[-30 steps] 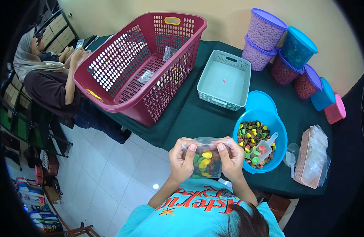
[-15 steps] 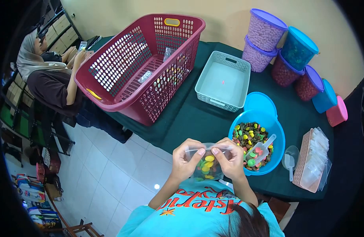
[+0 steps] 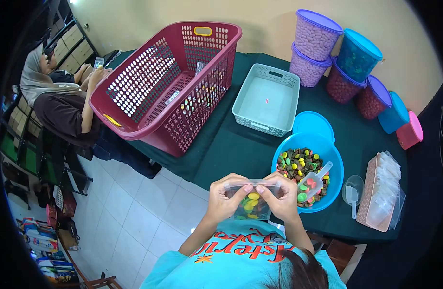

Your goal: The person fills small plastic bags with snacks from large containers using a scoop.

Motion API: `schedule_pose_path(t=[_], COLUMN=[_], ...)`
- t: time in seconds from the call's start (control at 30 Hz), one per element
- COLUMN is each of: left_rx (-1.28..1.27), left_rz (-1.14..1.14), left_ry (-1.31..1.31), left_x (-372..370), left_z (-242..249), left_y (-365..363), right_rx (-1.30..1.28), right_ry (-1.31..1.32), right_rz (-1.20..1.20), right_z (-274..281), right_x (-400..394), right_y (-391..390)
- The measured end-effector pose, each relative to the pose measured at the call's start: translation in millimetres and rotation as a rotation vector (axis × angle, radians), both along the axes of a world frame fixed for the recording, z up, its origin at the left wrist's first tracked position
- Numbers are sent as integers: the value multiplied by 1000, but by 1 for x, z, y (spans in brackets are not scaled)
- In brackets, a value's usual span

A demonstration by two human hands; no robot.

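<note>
Between my two hands is a clear plastic bag partly filled with yellow, green and brown candies. My left hand pinches its top edge on one side, thumb in front. On the other side my right hand grips the same edge, and the two thumbs nearly meet at the middle. To the right of my right hand stands a blue tub of colourful round candies. A clear scoop with pink and green pieces in it lies on top of them.
A maroon laundry basket holds a few small packs. Beside it are a grey-green tray and stacked lidded candy tubs. A pink basket of plastic bags and a small scoop lie right. A person works at far left.
Both hands still hold the bag's top edge, with the thumbs shifted slightly along it. The view has tilted a little. The person at far left has moved their hands slightly.
</note>
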State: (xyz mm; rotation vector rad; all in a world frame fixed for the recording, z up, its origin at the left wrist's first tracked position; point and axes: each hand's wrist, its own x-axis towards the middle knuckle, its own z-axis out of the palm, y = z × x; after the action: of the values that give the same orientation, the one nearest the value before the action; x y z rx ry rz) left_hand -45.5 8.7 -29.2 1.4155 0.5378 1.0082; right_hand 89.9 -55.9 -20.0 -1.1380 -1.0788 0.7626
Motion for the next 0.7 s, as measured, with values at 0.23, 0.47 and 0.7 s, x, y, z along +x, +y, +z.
schedule_pose_path(t=[0.23, 0.47, 0.7], left_rx=[-44, 48, 106], left_rz=[-7, -94, 6], left_ry=[-1, 6, 108], left_x=[5, 6, 6], left_z=[-2, 3, 4], left_y=[-3, -3, -3], right_rx=[114, 67, 76], right_ry=[-5, -110, -378], right_rz=[30, -68, -96], right_z=[-7, -5, 4], right_x=[5, 6, 12], right_y=[-1, 1, -2])
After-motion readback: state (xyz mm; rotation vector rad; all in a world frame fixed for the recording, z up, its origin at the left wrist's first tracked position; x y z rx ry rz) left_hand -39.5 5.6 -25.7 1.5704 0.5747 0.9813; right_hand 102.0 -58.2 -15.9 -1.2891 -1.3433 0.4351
